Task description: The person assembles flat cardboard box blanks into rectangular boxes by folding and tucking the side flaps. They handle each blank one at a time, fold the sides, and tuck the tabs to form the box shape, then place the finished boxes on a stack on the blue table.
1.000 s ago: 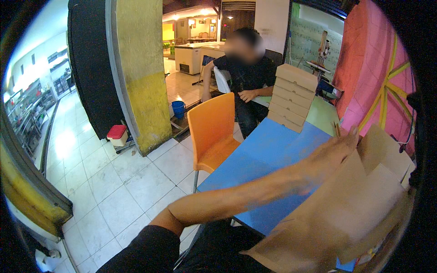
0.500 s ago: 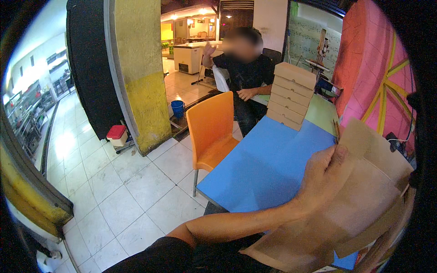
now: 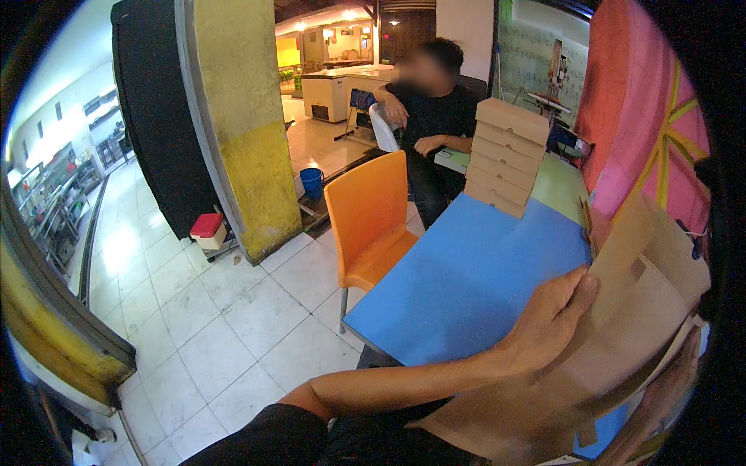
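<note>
Now the left hand (image 3: 548, 322) curls against the brown cardboard (image 3: 622, 334) at lower right, nearer than a second ago; whether it or the half-hidden right hand (image 3: 674, 380) grips, I can't tell.

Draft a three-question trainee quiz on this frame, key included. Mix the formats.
1. What is the left hand touching?
2. True or false: the orange chair stands to the left of the blue tabletop.
3. Which sits toward the tabletop's far end?
a) a blue bucket
b) a stack of brown boxes
c) a red-lidded container

Key: 1. Brown cardboard; 2. True; 3. b.
</note>
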### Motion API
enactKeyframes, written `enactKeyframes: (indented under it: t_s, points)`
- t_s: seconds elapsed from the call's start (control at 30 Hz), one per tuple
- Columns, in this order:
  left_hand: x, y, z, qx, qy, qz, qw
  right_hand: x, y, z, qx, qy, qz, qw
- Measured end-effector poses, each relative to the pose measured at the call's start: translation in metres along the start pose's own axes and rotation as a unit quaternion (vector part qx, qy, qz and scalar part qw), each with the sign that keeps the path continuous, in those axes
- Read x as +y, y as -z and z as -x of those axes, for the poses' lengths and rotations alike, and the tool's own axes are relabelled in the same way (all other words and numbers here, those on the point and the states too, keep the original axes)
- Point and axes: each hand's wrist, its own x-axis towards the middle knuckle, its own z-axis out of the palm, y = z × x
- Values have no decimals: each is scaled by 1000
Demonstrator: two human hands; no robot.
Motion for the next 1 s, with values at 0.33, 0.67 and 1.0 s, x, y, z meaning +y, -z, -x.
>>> enactKeyframes:
  t_s: [0.33, 0.67, 1.0]
  points:
    - [-74, 31, -34, 21, 154, 20, 988, 98, -46, -3, -186, -101, -265, 941]
    - [-158, 84, -26, -27, 373, 33, 927, 151, -79, 1, -362, -220, -156, 892]
    - [-196, 153, -17, -202, 474, -139, 846, 202, -111, -1, -402, -192, -47, 894]
